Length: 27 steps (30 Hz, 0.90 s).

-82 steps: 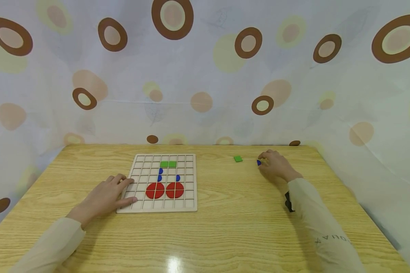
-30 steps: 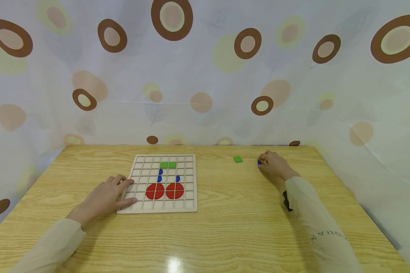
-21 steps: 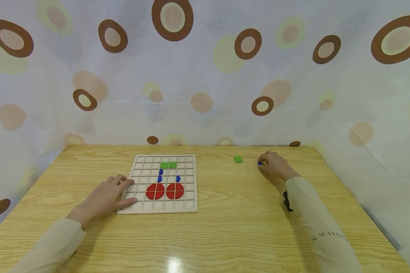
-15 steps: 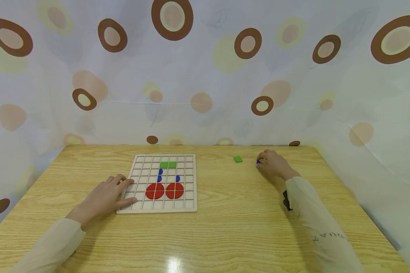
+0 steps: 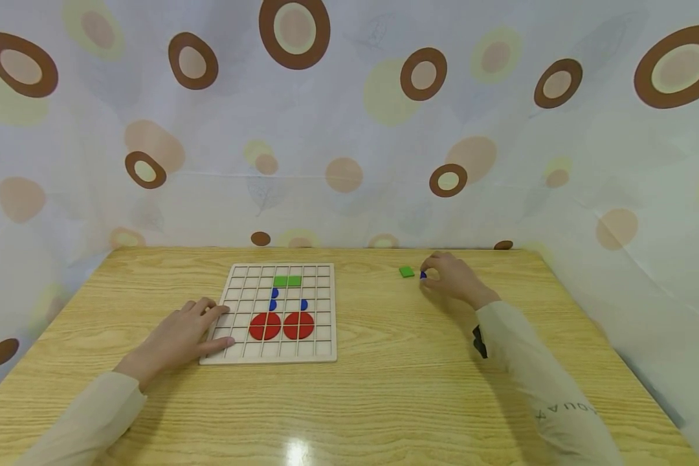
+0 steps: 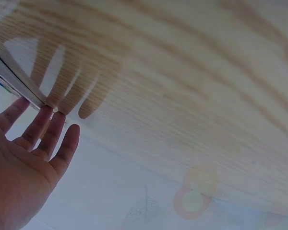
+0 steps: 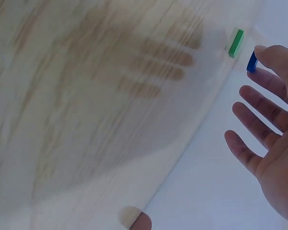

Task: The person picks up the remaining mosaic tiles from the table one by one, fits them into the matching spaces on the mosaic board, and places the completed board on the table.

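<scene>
My right hand [image 5: 454, 279] pinches a small blue half-round tile [image 5: 423, 275] between thumb and index finger, over the right part of the table. In the right wrist view the same blue tile [image 7: 252, 62] shows edge-on at the fingertips, the other fingers spread. Just left of it lies a loose green square tile [image 5: 406, 272]. My left hand [image 5: 177, 336] rests on the left edge of a wooden grid board [image 5: 320, 353], fingers spread. On the board sit green tiles [image 5: 287, 281], several blue half-round tiles [image 5: 273, 305], and two red discs [image 5: 265, 326] [image 5: 298, 325].
The wooden table [image 5: 384, 401] meets a patterned cloth backdrop [image 5: 349, 213] along its far edge, and the cloth also stands at both sides. A black item [image 5: 479, 342] is at the right cuff.
My right hand has moved left with the blue tile, closer to the loose green square. The left hand and the board stay where they were.
</scene>
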{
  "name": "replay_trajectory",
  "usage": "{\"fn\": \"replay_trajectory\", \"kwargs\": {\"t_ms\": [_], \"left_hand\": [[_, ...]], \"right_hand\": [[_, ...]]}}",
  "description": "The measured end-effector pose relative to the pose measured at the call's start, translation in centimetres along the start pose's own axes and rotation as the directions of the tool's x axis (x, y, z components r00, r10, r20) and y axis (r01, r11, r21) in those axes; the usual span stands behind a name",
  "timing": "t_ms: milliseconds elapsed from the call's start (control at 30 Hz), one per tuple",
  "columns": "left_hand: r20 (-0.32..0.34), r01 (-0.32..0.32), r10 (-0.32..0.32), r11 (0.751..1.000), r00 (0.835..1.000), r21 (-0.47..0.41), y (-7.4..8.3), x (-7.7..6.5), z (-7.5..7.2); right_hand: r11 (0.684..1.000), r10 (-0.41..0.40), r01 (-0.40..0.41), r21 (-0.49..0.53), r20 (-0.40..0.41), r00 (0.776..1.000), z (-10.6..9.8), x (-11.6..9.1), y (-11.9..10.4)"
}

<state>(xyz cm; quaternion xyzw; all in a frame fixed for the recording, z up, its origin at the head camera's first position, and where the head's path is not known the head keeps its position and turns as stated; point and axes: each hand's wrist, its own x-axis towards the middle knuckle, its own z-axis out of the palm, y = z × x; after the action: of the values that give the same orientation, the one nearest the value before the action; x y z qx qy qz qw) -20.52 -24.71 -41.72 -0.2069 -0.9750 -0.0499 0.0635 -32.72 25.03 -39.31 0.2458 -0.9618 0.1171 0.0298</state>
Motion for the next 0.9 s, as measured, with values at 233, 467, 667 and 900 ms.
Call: {"fn": "replay_trajectory", "kwargs": {"t_ms": [233, 467, 667, 900], "left_hand": [[0.002, 0.001, -0.001, 1.000, 1.000, -0.011, 0.1, 0.0, -0.1], [0.002, -0.003, 0.003, 1.000, 1.000, -0.008, -0.1, 0.0, 0.1], [0.001, -0.005, 0.005, 1.000, 1.000, -0.006, -0.2, 0.0, 0.2], [-0.001, -0.004, 0.004, 1.000, 1.000, -0.008, -0.1, 0.0, 0.2]], "right_hand": [[0.998, -0.057, 0.057, -0.013, -0.017, 0.998, 0.4, 0.4, -1.5], [0.994, -0.100, 0.100, -0.042, -0.008, 0.995, 0.7, 0.6, -3.1], [0.990, -0.133, 0.133, -0.044, 0.008, 0.991, 1.1, 1.0, -4.3], [0.983, -0.179, 0.179, -0.049, 0.020, 0.984, 1.4, 1.5, -6.1]]}}
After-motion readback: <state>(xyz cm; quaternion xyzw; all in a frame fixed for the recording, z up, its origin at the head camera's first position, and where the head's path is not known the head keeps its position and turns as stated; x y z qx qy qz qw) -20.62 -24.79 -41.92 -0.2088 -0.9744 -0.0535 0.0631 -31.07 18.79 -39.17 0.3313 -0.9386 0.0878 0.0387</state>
